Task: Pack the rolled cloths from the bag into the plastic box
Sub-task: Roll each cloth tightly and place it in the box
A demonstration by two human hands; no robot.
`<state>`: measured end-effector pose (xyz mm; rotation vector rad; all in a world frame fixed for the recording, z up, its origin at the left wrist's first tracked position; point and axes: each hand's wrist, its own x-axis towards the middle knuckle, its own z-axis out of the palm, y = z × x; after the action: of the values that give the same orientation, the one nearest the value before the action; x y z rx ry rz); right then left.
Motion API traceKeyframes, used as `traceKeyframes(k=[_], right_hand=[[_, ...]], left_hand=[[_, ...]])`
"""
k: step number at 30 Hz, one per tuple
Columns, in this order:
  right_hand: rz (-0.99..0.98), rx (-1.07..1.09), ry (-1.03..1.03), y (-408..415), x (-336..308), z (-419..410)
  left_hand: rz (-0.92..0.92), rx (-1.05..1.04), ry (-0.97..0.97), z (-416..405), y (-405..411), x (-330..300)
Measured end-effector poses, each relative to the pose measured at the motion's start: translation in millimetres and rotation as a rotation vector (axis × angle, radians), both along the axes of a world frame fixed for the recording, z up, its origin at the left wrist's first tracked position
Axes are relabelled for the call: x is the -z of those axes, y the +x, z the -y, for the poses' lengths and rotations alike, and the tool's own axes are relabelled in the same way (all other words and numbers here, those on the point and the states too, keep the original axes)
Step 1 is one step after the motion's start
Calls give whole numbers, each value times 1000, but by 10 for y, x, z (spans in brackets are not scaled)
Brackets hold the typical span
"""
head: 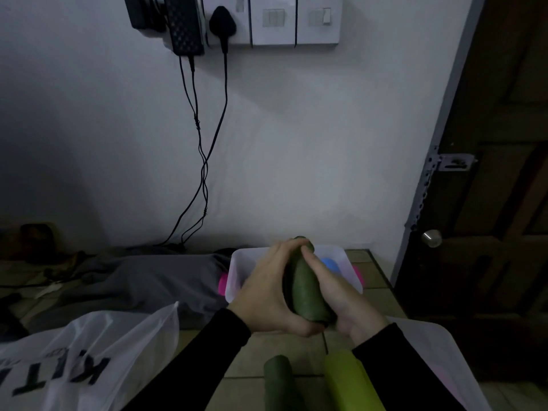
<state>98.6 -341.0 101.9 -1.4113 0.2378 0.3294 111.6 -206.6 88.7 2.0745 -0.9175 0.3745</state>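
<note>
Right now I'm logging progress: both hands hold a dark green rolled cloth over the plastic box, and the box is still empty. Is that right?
Not quite. In the head view the left hand and right hand do hold the dark green rolled cloth over the plastic box, but the box is not empty: something blue already lies inside.

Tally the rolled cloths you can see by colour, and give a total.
Dark green: 2, one held in both hands, one on the floor
Light green: 1, on the floor
Blue: 1, partly hidden in the plastic box
Total: 4
</note>
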Motion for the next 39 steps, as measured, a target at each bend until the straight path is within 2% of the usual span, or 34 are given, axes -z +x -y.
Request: traceKeyframes(k=[4, 7, 11, 16, 19, 23, 25, 27, 29, 32, 35, 39], right_hand=[[-45, -26, 337, -29, 8, -26], [-16, -29, 444, -61, 19, -43], [-8, 44, 406, -14, 78, -51], [162, 205, 174, 123, 162, -63], [269, 251, 101, 124, 143, -41], [194, 204, 135, 126, 111, -6], [195, 168, 23, 160, 82, 54], [256, 210, -206, 227, 106, 154], [353, 265, -437, 314, 225, 260], [424, 295, -673, 451, 484, 378], [447, 225, -968, 617, 674, 434], [301, 206, -1191, 765, 819, 430]], left_hand=[[-234, 46, -311, 35, -110, 177], [-326, 47, -403, 67, -143, 264], [-484, 187, -360, -40, -89, 227], [-807, 59, -418, -19, -110, 93], [-888, 83, -396, 18, -124, -49], [-948, 82, -339, -5, -74, -107], [-1017, 104, -361, -20, -26, -96], [-1080, 73, -433, -39, 21, -68], [-1093, -11, -457, -53, 92, -24], [-1027, -207, -395, -75, 227, 54], [-917, -437, -231, -94, 435, 98], [-743, -618, 121, -160, 690, 162]])
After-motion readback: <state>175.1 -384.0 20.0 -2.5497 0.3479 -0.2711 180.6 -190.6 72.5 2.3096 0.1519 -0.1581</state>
